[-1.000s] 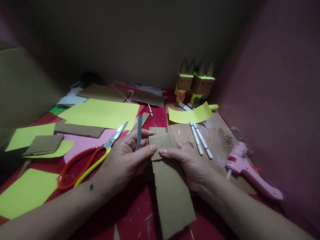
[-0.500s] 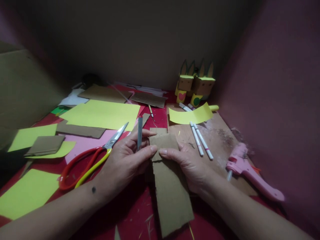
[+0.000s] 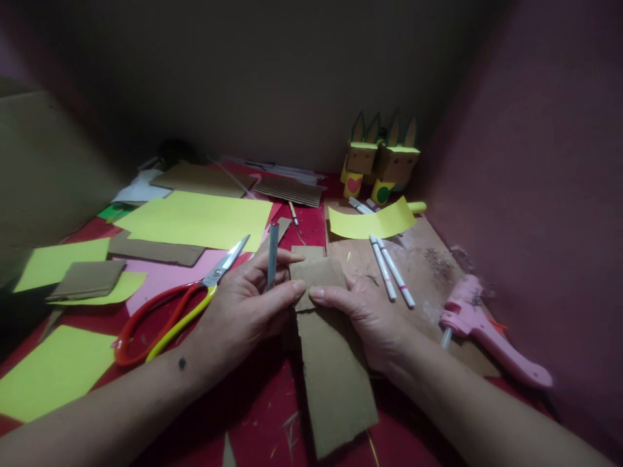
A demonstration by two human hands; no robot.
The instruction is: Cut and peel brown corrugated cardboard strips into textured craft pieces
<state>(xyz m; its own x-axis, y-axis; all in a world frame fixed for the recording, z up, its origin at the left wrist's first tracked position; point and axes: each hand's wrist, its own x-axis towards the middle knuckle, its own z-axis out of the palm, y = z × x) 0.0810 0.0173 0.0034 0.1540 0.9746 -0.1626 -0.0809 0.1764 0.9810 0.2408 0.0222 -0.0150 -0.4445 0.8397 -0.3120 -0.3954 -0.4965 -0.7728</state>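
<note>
In the middle of the red table, a cardboard strip is held on a slant between two hands, its near end close to the bottom of the view. The left hand grips its upper left edge and the right hand its right edge, thumbs pressing on top; most of the right fingers are hidden behind it. A thin grey stick stands up from the left hand, its lower end out of sight behind the thumb, so what it is stays unclear. Past the strip's far end, another cardboard piece shows only in part. Both forearms run off the lower corners, and the left wrist covers the end of the yellow handle on the scissors. A yellow sheet is cut off by the left edge, and a dark shape at the back is too dim to name. On the right, a curved yellow paper on the wooden board hides parts of two markers, while two white markers lie in front. The pink glue gun lies near the right forearm. Behind the board stand box-headed figures, partly overlapping.
</note>
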